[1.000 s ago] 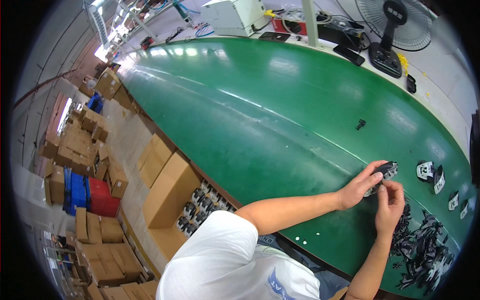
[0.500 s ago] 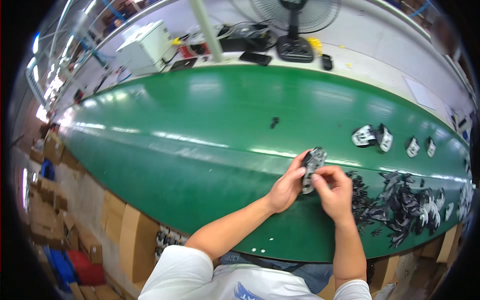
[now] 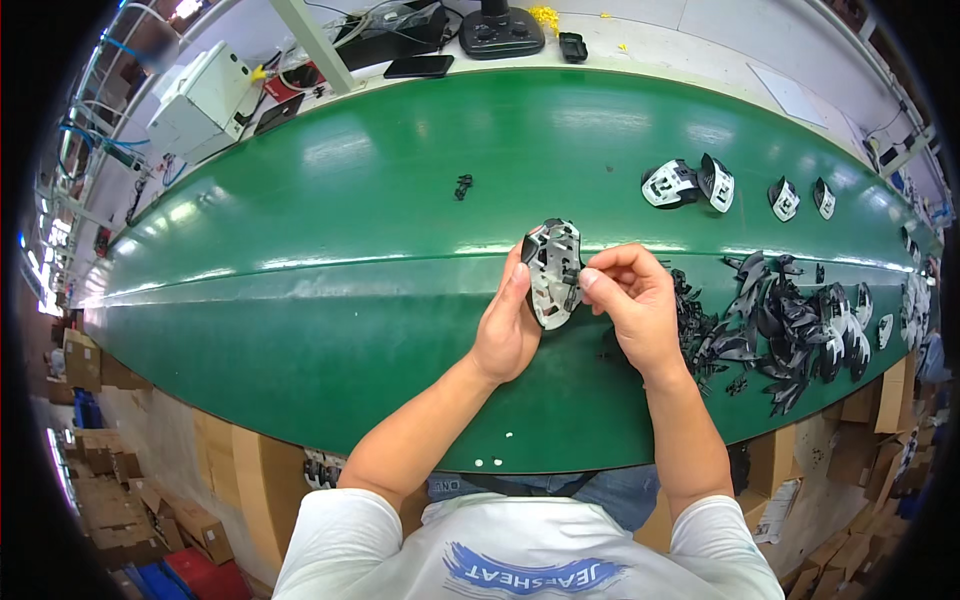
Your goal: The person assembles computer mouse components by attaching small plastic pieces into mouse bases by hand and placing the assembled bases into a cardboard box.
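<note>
My left hand (image 3: pixel 506 335) is closed round the left side of an oval plastic shell (image 3: pixel 546 290), black outside with a whitish, slotted inner side facing up. It looks like the top cover of a computer mouse. The thumb lies along its edge and the other fingers are mostly behind it. From the right, my right hand (image 3: pixel 640 312) reaches to the shell with thumb and forefinger pinched on a small black part (image 3: pixel 572 274) at the inner right side. The fingertips cover much of that part. Both hands are over the middle of the green work surface (image 3: pixel 400 240).
Right of my right hand lie a heap of small black parts (image 3: pixel 693 325) and a pile of black curved pieces (image 3: pixel 775 320). Several black-and-white shells (image 3: pixel 670 186) stand farther back. A little black cluster (image 3: pixel 463 187) lies beyond my hands. A phone (image 3: pixel 419 66) rests on the back ledge.
The view has tilted down and shifted, so everything sits differently in the picture. The shell now shows its inner side more fully, and my right fingertips are at its right edge instead of lower down.
</note>
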A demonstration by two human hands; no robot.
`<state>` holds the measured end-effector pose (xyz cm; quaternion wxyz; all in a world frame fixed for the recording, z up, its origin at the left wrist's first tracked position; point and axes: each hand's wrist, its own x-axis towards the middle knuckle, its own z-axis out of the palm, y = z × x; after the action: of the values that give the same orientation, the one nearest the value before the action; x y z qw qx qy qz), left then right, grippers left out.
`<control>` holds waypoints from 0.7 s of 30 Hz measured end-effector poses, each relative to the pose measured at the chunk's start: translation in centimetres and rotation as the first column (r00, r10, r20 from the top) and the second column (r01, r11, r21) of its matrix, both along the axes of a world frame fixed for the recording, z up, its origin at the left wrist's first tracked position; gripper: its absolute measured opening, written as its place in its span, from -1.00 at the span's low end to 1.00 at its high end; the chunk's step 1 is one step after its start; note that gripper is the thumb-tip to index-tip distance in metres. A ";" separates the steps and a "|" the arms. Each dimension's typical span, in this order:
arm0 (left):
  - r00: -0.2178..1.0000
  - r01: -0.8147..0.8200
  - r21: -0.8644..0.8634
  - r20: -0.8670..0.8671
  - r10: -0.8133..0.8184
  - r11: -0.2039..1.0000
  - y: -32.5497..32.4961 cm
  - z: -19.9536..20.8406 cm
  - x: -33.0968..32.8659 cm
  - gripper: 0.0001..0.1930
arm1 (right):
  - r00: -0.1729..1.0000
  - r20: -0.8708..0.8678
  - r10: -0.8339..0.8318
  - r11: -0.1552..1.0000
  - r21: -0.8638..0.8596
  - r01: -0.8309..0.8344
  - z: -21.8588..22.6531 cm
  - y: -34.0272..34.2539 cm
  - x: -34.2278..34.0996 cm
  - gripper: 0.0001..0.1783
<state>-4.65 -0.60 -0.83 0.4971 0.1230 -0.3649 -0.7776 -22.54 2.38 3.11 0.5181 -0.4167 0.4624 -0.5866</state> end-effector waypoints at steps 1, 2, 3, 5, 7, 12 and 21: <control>0.999 -0.031 0.044 0.021 0.030 0.999 0.4 0.2 -0.1 -0.39 | 1.000 0.002 -0.002 1.000 0.013 0.002 0.1 0.0 0.1 -0.84; 0.999 -0.028 0.055 0.023 0.026 0.998 0.6 0.2 -0.2 -0.39 | 0.999 -0.022 -0.035 0.999 -0.005 0.035 0.3 0.0 0.5 -0.84; 0.999 -0.024 0.026 0.035 0.023 0.999 0.6 0.3 -0.2 -0.39 | 0.997 -0.045 -0.069 0.997 -0.024 0.068 0.2 0.0 0.6 -0.84; 0.999 -0.011 0.008 0.052 0.010 1.000 0.9 0.2 -0.3 -0.39 | 0.992 -0.089 -0.086 0.996 -0.029 0.084 -0.8 0.1 0.7 -0.83; 0.994 -0.037 -0.065 0.101 0.043 0.997 0.9 0.0 -1.0 -0.38 | 0.993 -0.091 -0.078 0.997 -0.030 0.076 -0.5 0.0 0.6 -0.85; 0.999 0.006 0.049 0.044 -0.008 0.999 1.0 -0.7 -0.6 -0.38 | 0.943 -0.261 -0.205 0.967 -0.201 0.154 -1.0 0.4 1.0 -0.90; 0.992 0.045 0.212 0.106 -0.069 0.976 1.4 0.2 -1.0 -0.39 | 0.772 -0.561 -0.299 0.904 -0.426 0.040 -0.8 0.1 0.5 -0.88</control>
<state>-5.65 0.80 -0.66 0.4374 0.2079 -0.3118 -0.8175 -22.07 2.47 2.31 0.1897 -0.6343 0.5154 -0.5442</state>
